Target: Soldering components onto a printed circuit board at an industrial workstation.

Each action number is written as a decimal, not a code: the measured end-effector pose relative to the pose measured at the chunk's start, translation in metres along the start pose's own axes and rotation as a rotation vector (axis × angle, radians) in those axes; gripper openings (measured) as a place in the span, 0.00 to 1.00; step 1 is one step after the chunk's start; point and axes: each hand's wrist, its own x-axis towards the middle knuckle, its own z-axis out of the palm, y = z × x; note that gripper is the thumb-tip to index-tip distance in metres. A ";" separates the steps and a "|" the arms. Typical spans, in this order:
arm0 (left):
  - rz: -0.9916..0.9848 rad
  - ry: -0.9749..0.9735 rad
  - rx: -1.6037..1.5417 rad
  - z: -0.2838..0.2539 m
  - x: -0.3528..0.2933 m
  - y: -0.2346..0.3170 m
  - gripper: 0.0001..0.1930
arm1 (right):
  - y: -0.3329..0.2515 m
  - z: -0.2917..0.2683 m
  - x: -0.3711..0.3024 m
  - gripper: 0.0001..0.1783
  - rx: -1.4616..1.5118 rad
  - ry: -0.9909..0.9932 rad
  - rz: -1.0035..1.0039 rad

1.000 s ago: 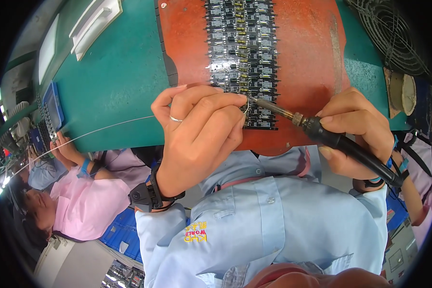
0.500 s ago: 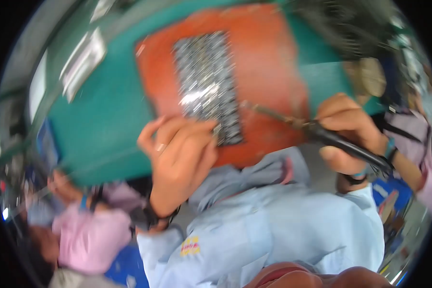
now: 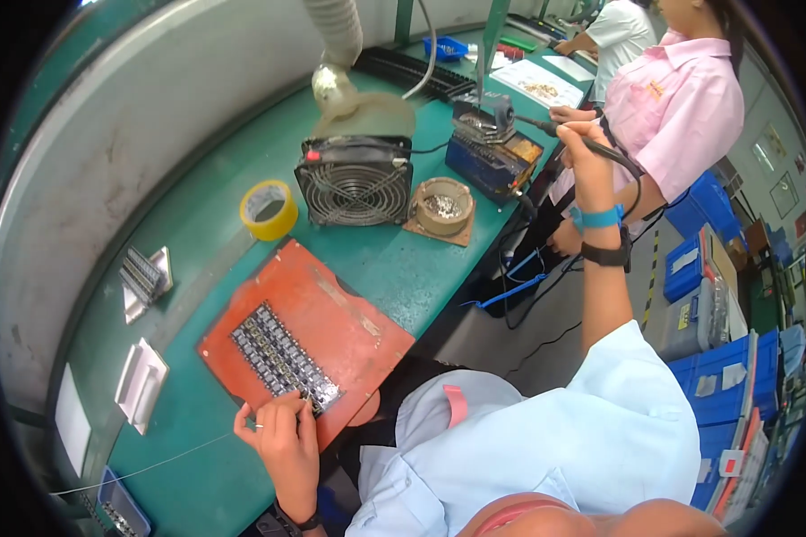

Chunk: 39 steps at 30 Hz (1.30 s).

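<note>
My right hand is raised far to the right, closed round the black handle of a soldering iron. The iron's front end reaches the holder on top of a dark blue soldering station. My left hand rests at the near edge of a circuit board panel, its thumb and forefinger pinched together. A thin solder wire runs from the left up to that hand; the exact grip is hidden by the fingers. The panel, full of small parts, lies on a worn orange-red board.
Beyond the board stand a yellow tape roll, a black fan and a round tip-cleaning pot. White holders lie at left, a blue tray near left. A co-worker in pink is at the right.
My right hand has carried the soldering iron from beside the panel away to the soldering station. My left hand stays at the panel's near edge. The view has swung right.
</note>
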 end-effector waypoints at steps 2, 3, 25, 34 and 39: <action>-0.011 -0.004 -0.047 -0.002 -0.002 0.000 0.06 | 0.015 -0.002 0.017 0.08 -0.045 -0.042 0.120; -0.018 -0.011 -0.073 -0.004 -0.002 -0.001 0.07 | 0.021 -0.001 0.023 0.09 -0.071 -0.065 0.183; 0.199 0.192 -0.786 0.020 0.120 0.128 0.41 | -0.060 0.045 -0.071 0.62 0.455 -0.822 0.013; 0.216 0.055 -0.979 0.068 0.167 0.163 0.39 | -0.062 0.048 -0.049 0.68 0.306 -1.055 0.077; 0.131 -0.042 -1.121 0.097 0.172 0.177 0.40 | -0.048 0.042 -0.029 0.71 0.273 -1.185 0.231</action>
